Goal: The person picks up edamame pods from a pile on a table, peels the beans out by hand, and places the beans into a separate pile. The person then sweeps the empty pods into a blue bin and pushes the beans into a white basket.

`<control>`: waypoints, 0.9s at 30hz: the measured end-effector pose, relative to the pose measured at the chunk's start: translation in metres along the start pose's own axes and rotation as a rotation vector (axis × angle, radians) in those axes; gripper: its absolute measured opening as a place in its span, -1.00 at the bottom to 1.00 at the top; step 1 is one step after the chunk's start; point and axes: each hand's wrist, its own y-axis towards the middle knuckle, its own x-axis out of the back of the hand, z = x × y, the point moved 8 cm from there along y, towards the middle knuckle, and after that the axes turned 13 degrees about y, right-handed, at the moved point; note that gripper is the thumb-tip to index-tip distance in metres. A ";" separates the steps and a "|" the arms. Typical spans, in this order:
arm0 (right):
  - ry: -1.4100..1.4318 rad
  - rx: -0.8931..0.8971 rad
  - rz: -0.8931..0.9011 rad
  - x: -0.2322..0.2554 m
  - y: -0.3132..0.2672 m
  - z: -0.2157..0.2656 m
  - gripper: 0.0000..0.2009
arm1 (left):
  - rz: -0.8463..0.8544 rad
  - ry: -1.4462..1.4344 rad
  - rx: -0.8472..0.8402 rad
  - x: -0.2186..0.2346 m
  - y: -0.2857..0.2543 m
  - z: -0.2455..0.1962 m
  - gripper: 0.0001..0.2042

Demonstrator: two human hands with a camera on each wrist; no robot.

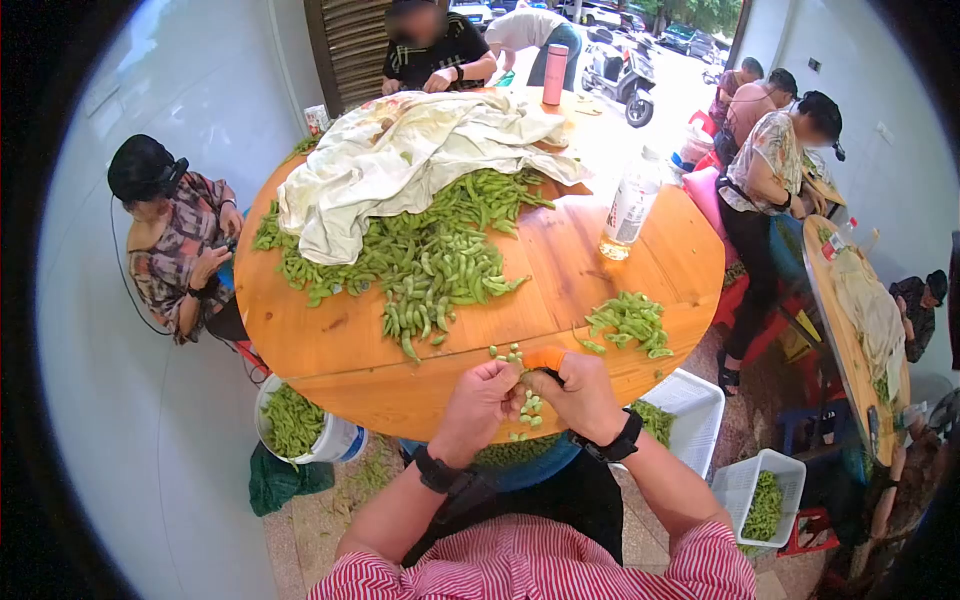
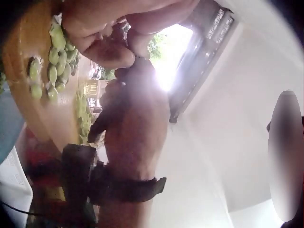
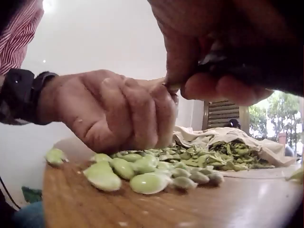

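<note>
My left hand and right hand meet over the near edge of the round wooden table. The fingers of both are curled and pinch a small bean pod between them, mostly hidden by the fingertips. Something orange wraps a finger of my right hand. Shelled green beans lie on the wood just below and beside the hands. Unshelled pods form a small pile to the right, and a large heap of pods lies farther back.
A pale cloth covers part of the heap. A clear bottle and pink flask stand on the table. Below the edge are a blue basin, a white bucket and white baskets. A person sits at left.
</note>
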 end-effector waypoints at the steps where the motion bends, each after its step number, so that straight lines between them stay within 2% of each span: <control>1: 0.000 0.003 0.001 0.000 0.001 -0.002 -0.85 | -0.020 0.036 -0.012 0.001 0.000 -0.001 -0.75; 3: -0.250 0.030 0.019 0.000 0.002 -0.004 -0.81 | -0.045 0.070 -0.026 0.002 0.000 -0.001 -0.77; 5: -0.321 0.040 0.034 0.000 0.003 0.000 -0.78 | -0.060 0.209 -0.058 0.004 0.001 -0.003 -0.77; 9: -0.480 0.081 0.072 -0.003 0.006 -0.002 -0.74 | -0.064 0.257 -0.006 0.003 0.004 -0.005 -0.77; 14: -0.486 0.090 0.095 -0.005 0.009 -0.006 -0.72 | 0.053 0.207 0.088 0.005 0.011 -0.003 -0.77; 23: -0.446 0.079 0.127 -0.008 0.016 -0.008 -0.79 | 0.181 0.038 0.120 0.011 0.016 0.002 -0.79; 25: -0.437 0.052 0.124 -0.005 0.018 -0.010 -0.81 | 0.149 0.085 0.100 0.011 0.016 -0.001 -0.79; 27: -0.348 -0.034 -0.011 0.013 0.019 -0.022 -0.92 | 0.116 0.133 0.080 0.006 0.012 -0.008 -0.80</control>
